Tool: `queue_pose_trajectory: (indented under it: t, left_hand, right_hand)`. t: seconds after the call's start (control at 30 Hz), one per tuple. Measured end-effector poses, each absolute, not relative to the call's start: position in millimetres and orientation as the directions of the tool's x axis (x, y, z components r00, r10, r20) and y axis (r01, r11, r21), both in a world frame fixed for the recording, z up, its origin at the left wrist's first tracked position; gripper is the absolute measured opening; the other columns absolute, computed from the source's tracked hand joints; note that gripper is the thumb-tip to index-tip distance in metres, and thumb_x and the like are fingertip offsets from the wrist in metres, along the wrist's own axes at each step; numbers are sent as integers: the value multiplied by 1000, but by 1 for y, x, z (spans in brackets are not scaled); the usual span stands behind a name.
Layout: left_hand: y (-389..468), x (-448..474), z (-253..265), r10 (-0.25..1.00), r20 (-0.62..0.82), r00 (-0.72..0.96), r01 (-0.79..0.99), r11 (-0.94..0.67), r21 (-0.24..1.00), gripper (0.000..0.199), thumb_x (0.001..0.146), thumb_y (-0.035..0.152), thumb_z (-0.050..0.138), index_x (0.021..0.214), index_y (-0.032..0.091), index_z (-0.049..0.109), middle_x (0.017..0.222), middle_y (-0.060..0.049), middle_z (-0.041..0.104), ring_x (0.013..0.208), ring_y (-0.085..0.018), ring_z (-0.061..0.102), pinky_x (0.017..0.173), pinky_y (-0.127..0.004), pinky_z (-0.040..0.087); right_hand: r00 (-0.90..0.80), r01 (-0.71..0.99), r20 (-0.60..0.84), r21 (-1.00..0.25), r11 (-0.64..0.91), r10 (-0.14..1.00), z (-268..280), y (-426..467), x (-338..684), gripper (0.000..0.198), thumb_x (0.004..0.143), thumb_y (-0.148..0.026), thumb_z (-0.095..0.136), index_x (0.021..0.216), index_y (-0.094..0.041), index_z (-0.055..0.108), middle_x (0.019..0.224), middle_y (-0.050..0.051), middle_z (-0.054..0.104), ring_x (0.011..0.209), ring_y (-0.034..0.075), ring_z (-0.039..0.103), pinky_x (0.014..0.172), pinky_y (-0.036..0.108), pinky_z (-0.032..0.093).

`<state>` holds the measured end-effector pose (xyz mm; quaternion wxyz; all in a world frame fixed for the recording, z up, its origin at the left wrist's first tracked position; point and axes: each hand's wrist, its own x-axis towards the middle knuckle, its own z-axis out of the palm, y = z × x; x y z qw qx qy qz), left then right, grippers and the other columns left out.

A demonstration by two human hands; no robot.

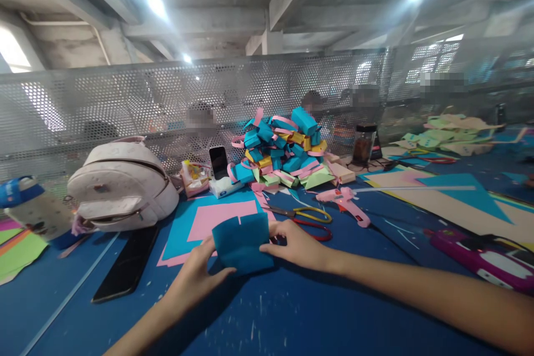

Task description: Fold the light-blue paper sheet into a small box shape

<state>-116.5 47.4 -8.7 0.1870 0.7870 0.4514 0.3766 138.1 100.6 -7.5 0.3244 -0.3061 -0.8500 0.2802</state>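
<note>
Head view, nearest first: the left hand (pixel 196 275) and right hand (pixel 298 245) both pinch a folded blue paper piece (pixel 242 242), fingers closed on its left and right edges, holding it upright just above the blue table (pixel 292 311). Beside the left hand lies a dark phone (pixel 125 267); behind the paper a pink sheet (pixel 217 219) rests on a blue one. Scissors (pixel 304 217) lie just past the right hand, a pink glue gun (pixel 346 203) beyond them. Farther back sit a white backpack (pixel 120 183) and a heap of paper boxes (pixel 283 150), probably folded, though blurred. Behind runs a perforated metal screen (pixel 125 100).
</note>
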Motion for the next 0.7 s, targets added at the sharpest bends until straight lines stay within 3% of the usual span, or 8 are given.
queue_pose_trajectory:
  t: [0.1, 0.2, 0.33, 0.47, 0.7]
  left_hand:
    - [46, -114, -5, 899, 363, 246, 598, -436, 673, 22, 71, 29, 78, 92, 22, 75, 89, -6, 75, 80, -24, 67, 75, -34, 53]
    - [43, -110, 1, 914, 323, 245, 607, -404, 684, 11, 73, 31, 78, 76, 20, 76, 81, -5, 74, 76, -23, 67, 72, -32, 51]
    - [39, -106, 9, 935, 257, 243, 602, -353, 716, 17, 77, 36, 74, 74, 20, 76, 82, -5, 75, 78, -23, 66, 73, -31, 49]
    - [38, -104, 12, 975, 130, 178, 629, -214, 747, 32, 79, 47, 66, 75, 16, 73, 75, -4, 72, 71, -21, 64, 66, -29, 46]
    - [42, -111, 5, 1000, 29, 8, 650, -27, 760, 39, 63, 50, 75, 55, 17, 57, 53, 2, 52, 54, -15, 50, 49, -25, 35]
  right_hand:
    - [-597, 343, 332, -717, 607, 730, -8, 103, 136, 38, 83, -39, 67, 56, -17, 51, 58, -3, 49, 60, 12, 44, 56, 25, 31]
    - [-603, 341, 254, -775, 532, 756, -7, 103, 134, 42, 74, -39, 75, 53, -17, 46, 55, -5, 45, 57, 11, 42, 54, 24, 28]
    - [-617, 312, 219, -813, 491, 756, -3, 102, 131, 42, 64, -38, 82, 52, -17, 48, 54, -5, 45, 56, 11, 40, 54, 23, 30]
    - [-647, 262, 194, -852, 453, 738, 1, 103, 126, 43, 67, -40, 78, 53, -17, 44, 52, -6, 39, 54, 9, 35, 51, 23, 27]
    - [-697, 236, 120, -893, 384, 707, -2, 106, 120, 44, 71, -41, 75, 55, -17, 42, 55, -6, 35, 55, 8, 30, 49, 22, 23]
